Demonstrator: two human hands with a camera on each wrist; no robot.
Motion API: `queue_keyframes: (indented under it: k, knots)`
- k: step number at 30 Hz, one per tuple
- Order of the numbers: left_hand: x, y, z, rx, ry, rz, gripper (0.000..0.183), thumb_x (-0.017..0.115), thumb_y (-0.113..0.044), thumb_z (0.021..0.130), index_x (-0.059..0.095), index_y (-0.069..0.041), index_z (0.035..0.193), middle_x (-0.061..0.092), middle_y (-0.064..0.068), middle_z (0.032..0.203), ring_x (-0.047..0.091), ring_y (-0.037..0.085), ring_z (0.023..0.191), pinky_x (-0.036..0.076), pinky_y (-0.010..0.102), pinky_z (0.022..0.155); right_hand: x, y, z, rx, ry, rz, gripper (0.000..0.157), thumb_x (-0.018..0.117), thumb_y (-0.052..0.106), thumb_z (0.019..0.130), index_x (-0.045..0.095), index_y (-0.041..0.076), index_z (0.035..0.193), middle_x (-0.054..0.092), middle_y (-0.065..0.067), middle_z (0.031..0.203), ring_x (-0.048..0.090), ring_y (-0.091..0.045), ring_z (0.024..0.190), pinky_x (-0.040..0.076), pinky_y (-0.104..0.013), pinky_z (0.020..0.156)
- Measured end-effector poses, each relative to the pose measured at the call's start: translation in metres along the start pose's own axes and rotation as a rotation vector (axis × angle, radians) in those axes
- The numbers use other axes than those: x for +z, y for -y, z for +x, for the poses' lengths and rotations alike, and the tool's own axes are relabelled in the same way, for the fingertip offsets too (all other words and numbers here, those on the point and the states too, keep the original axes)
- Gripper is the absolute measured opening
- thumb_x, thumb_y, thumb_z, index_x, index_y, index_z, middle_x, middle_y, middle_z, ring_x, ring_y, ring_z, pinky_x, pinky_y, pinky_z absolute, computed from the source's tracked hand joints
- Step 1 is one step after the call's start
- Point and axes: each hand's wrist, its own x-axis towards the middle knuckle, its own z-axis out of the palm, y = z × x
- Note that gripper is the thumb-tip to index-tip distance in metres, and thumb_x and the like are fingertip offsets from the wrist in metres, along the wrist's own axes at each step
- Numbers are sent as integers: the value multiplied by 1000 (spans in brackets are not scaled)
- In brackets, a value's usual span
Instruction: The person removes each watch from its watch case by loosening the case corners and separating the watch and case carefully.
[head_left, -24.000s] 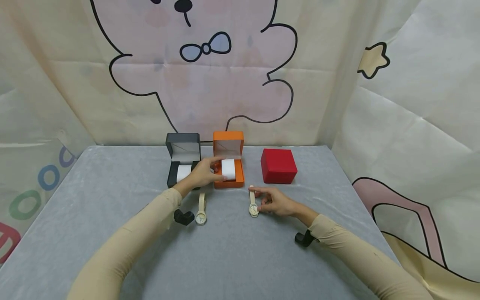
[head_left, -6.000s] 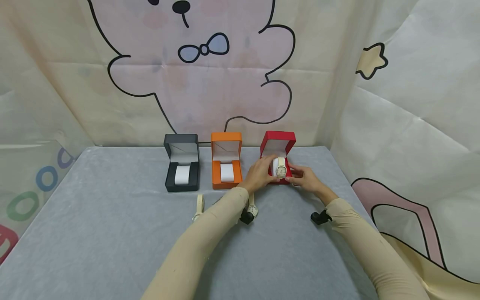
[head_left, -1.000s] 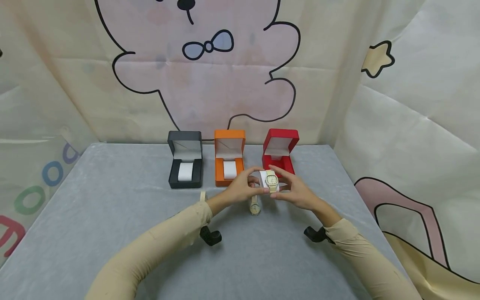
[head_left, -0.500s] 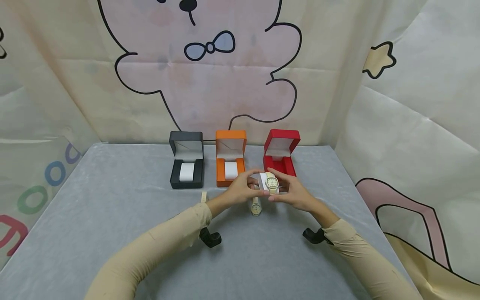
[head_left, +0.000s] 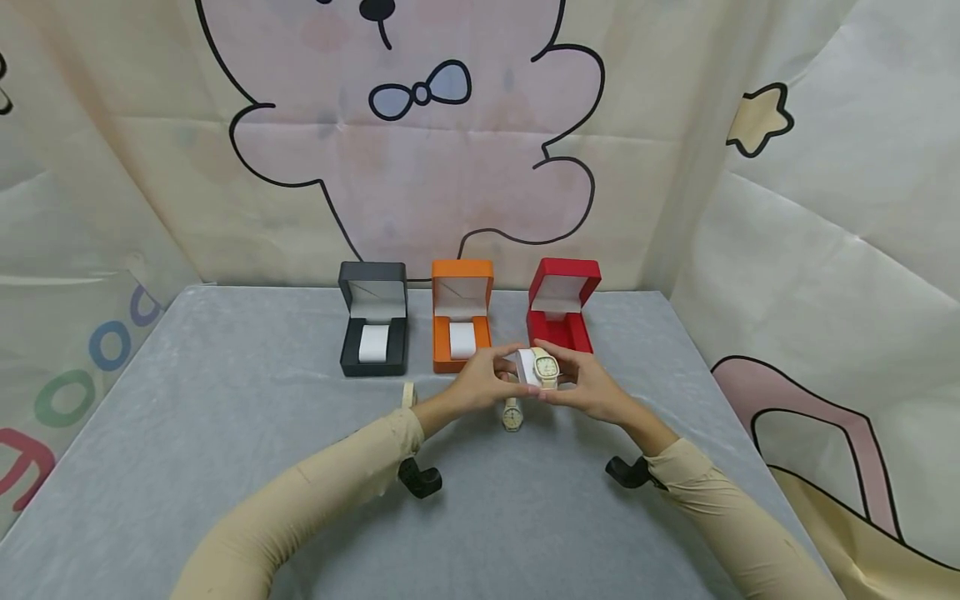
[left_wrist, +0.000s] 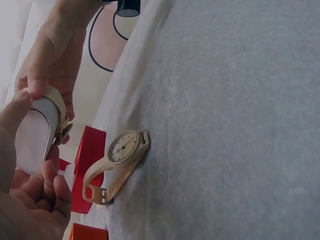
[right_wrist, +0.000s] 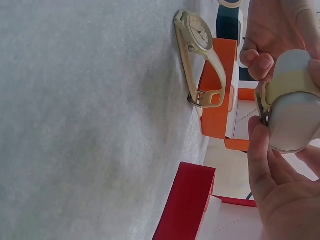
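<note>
Close over the table, both hands hold a white watch cushion [head_left: 527,368] with a cream square-faced watch [head_left: 547,367] strapped round it. My left hand [head_left: 480,380] grips the cushion's left end, thumb in front. My right hand [head_left: 596,390] pinches the watch at its strap; in the right wrist view its fingertips are right at the buckle [right_wrist: 262,107]. A second cream watch [head_left: 513,417], round-faced, lies on the table below the hands, its strap buckled in a loop. The strap of a third watch [head_left: 408,394] shows behind the left wrist, its face hidden by the sleeve.
Along the back stand a black watch box [head_left: 372,369], an orange one [head_left: 462,367] and a red one [head_left: 564,271], all with lids raised. The black and orange boxes hold white cushions. A grey cloth [head_left: 487,517] covers the table; printed curtains [head_left: 637,208] enclose it.
Since six seconds ago, the cushion with its watch has come out of the red box toward me. Over the last second the watch has shifted slightly right along the cushion.
</note>
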Motion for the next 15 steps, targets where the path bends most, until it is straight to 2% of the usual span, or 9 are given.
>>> queue_keyframes:
  k: [6, 9, 15]
  knots:
    - [-2, 1, -2, 36, 25, -2, 75, 84, -21, 84, 50, -8, 149, 67, 12, 103, 56, 14, 81, 46, 21, 64, -1, 1, 0, -14, 21, -6, 84, 81, 12, 83, 39, 8, 156, 52, -19, 147, 60, -30, 113, 56, -27, 89]
    - [-4, 2, -2, 30, 32, -10, 74, 84, -21, 84, 51, -9, 149, 67, 10, 102, 56, 14, 81, 47, 21, 65, -1, 1, 0, -16, 35, 2, 84, 81, 11, 83, 39, 8, 156, 53, -19, 145, 58, -30, 114, 57, -27, 89]
    - [-6, 4, -2, 33, 55, -33, 73, 83, -19, 84, 50, -8, 149, 64, 4, 89, 52, 10, 72, 42, 21, 61, -2, 2, 0, -19, 67, 34, 83, 80, 14, 84, 39, 7, 156, 53, -18, 145, 57, -31, 116, 57, -27, 90]
